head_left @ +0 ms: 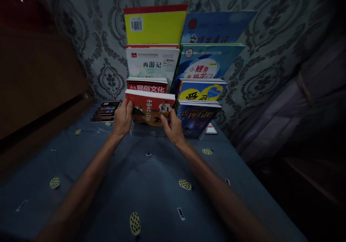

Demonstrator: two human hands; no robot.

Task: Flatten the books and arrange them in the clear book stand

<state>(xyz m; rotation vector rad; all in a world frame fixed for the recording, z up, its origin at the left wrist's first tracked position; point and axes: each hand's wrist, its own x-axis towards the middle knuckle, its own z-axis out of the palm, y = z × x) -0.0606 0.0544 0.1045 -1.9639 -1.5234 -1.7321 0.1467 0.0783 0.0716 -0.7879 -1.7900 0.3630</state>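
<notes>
Between my two hands is a red and orange book (149, 108) with Chinese lettering, tilted back at the front of the left column of books. My left hand (123, 116) grips its left edge, and my right hand (172, 126) holds its lower right side with the thumb on the cover. Behind it rise a red book (147, 86), a white book (151, 63) and a tall yellow book (158, 26). Right of my right hand stands a dark blue book (198, 117). A clear edge (131, 128) of what looks like a stand shows under the held book.
The right column also holds a yellow and blue book (201, 90), a teal book (211, 62) and a tall blue book (216, 26). A dark book (109, 111) lies at the left on the patterned blue cloth (159, 188). Wallpaper (110, 76) rises behind; a brown cabinet (38, 76) borders the left.
</notes>
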